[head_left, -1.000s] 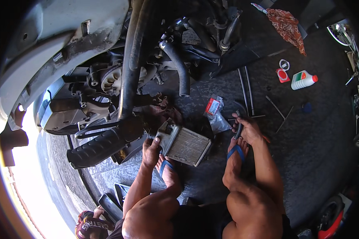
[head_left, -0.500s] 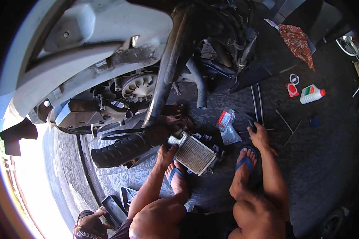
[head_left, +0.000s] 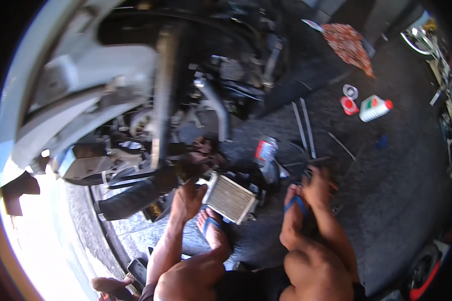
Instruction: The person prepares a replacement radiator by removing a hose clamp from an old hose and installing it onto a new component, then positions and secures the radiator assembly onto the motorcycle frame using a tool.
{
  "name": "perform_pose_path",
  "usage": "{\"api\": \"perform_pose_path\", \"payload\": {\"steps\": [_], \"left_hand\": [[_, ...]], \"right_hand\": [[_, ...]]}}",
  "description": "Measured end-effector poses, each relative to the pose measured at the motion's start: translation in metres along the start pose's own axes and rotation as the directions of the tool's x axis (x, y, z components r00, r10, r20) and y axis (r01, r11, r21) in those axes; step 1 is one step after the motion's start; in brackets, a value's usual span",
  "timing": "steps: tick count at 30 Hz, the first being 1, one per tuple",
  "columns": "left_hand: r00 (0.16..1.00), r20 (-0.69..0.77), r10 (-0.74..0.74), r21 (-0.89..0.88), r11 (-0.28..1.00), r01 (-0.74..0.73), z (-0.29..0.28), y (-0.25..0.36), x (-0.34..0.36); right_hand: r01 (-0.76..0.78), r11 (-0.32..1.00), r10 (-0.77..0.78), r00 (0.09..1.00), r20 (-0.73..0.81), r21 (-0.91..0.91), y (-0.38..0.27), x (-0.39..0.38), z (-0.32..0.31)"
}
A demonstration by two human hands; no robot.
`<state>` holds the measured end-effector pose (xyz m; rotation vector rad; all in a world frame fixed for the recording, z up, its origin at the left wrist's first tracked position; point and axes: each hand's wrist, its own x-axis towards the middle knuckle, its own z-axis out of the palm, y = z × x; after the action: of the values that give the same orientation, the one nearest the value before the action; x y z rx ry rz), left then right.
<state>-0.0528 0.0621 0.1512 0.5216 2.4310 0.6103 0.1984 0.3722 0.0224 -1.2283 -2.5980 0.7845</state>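
Left hand [head_left: 187, 200] held the radiator [head_left: 231, 199] by its left end; slackening there risked tipping it. Right hand [head_left: 317, 190], to its right, was blurred (grip indeterminate).

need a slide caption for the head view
Left hand at a finned radiator, right hand near a sandalled foot, white bottle farther off.

The striped radiator [head_left: 231, 198] is pale grey, the flip-flops [head_left: 297, 202] blue, the patterned cloth [head_left: 349, 47] red and white, and the white bottle [head_left: 374, 109] has a red cap [head_left: 388, 104].
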Motion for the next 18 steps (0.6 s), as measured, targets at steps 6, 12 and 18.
{"api": "perform_pose_path", "payload": {"steps": [6, 12, 18], "left_hand": [[0.98, -0.119, 0.158, -0.557, 0.806, -0.198, -0.03, 0.108, 0.032], [1.0, -0.027, -0.014, -0.764, 0.645, -0.011, -0.036, 0.155, 0.093], [0.998, 0.032, 0.045, -0.895, 0.446, 0.008, -0.026, 0.169, 0.109]], "right_hand": [[0.13, 0.957, -0.092, 0.984, 0.154, -0.26, 0.09, -0.039, -0.03], [-0.06, 0.986, 0.107, 0.94, 0.324, -0.153, 0.068, -0.029, -0.03], [-0.138, 0.82, -0.07, 0.939, 0.337, 0.556, -0.054, -0.002, -0.041]]}}
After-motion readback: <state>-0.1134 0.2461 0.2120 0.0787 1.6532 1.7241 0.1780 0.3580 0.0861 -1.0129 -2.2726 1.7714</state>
